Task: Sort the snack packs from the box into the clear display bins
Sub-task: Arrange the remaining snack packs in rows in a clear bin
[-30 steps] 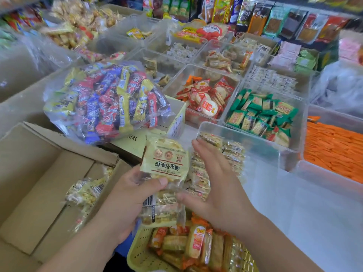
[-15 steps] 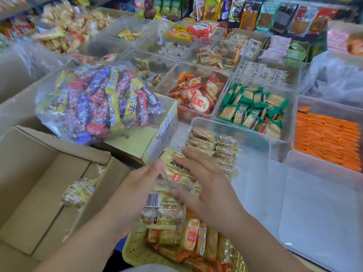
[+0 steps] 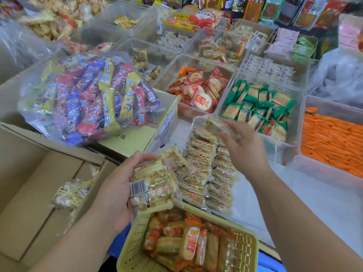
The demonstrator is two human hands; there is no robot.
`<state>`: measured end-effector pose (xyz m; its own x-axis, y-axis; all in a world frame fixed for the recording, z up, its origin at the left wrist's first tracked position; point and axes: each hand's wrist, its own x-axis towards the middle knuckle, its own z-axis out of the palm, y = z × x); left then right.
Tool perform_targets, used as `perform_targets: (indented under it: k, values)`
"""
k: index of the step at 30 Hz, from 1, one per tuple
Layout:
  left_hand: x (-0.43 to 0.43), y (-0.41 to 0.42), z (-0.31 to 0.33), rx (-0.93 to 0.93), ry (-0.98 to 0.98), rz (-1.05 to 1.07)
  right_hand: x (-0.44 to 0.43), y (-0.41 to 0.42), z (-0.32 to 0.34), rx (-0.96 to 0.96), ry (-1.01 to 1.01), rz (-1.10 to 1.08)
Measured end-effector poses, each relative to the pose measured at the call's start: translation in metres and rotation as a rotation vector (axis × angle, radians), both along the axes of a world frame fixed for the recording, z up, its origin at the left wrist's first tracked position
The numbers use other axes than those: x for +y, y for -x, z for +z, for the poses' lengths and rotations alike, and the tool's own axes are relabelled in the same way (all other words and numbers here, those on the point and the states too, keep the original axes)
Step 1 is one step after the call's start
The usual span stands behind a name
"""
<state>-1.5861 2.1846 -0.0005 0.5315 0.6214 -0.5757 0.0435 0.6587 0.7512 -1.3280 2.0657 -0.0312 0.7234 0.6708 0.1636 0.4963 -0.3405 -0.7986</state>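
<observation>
Left grip (image 3: pixel 115 193) is clenched round a small stack of pale yellow snack packs (image 3: pixel 155 185), barcode side up, held just above the corner of the yellow basket (image 3: pixel 133 242) and right beside the clear display bin (image 3: pixel 282 154). Right grip (image 3: pixel 245 148) is pinching a single pack (image 3: pixel 218 124) over the far end of that bin, above the rows of the same packs (image 3: pixel 204 165) already lined up inside. A few more packs (image 3: pixel 72 193) sit at the bottom of the cardboard box (image 3: pixel 29 193) off to the left.
</observation>
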Motion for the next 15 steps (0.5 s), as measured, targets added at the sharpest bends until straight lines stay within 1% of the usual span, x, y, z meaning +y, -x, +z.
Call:
perform_targets:
  k: [3,5,7,10,12,15]
  values:
    - [0.006,-0.002,-0.008,-0.011,0.018,0.055,0.028,-0.033,-0.013,-0.066,0.15,-0.055]
    - [0.009,0.0,-0.012,-0.01,0.016,0.076,0.047,-0.049,-0.022,-0.075,0.262,-0.051]
    - [0.012,0.002,-0.017,-0.001,0.024,0.088,0.063,-0.058,-0.033,-0.036,0.363,-0.013]
    - [0.015,0.006,-0.022,0.005,0.029,0.094,0.078,-0.06,-0.052,0.104,0.531,0.116]
    - [0.017,0.008,-0.024,0.009,0.037,0.104,0.079,-0.058,-0.061,0.155,0.546,0.17]
    - [0.02,0.012,-0.027,0.02,0.052,0.122,0.076,-0.059,-0.065,0.144,0.534,0.25]
